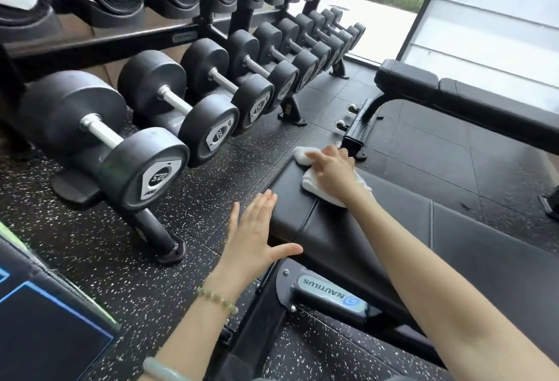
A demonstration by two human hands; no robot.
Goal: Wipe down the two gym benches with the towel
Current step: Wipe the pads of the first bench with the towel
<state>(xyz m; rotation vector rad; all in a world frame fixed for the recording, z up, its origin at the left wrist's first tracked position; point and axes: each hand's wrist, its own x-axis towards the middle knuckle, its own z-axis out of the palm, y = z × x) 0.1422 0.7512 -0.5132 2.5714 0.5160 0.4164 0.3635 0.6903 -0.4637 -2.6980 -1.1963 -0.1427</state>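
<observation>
While left hand (252, 235) spreads flat beside bench (348, 238), right hand (332, 169) presses towel (313, 187).

Daylight enters through the window (372, 17) at upper right, where the outdoor view is overexposed. A soft sheen lies on the black padded surface (348, 238) and the dumbbell heads (145, 169). Shadows are faint and diffuse. Wide-angle distortion bends the rack (187, 31) toward the edges, and the upper left corner is soft.

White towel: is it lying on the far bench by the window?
No, the right hand presses the white towel onto the near bench.
</observation>
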